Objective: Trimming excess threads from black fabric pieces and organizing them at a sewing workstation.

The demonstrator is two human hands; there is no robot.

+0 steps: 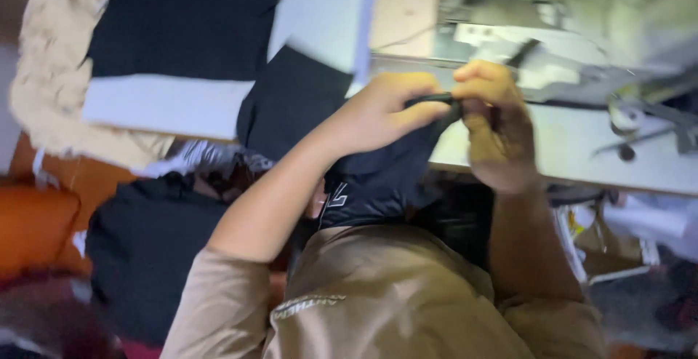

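Dark navy fabric garment [378, 173], at centre frame, is gripped by both hands, its folded edge pinched between the left hand [382, 108] and right hand [494, 122] and running roughly left to right. It hangs off the pale sewing-machine table [582, 148], not yet under the blurred cream sewing machine [582, 17], upper right.

Dark navy fabric piece [378, 173], soft and crumpled, pinched at its top edge between left hand [382, 108] and right hand [494, 122], just in front of the pale table edge. Narrow folded strip stretched taut between the fingertips, the rest hanging slack toward the lap. Small white marking visible low on the cloth.
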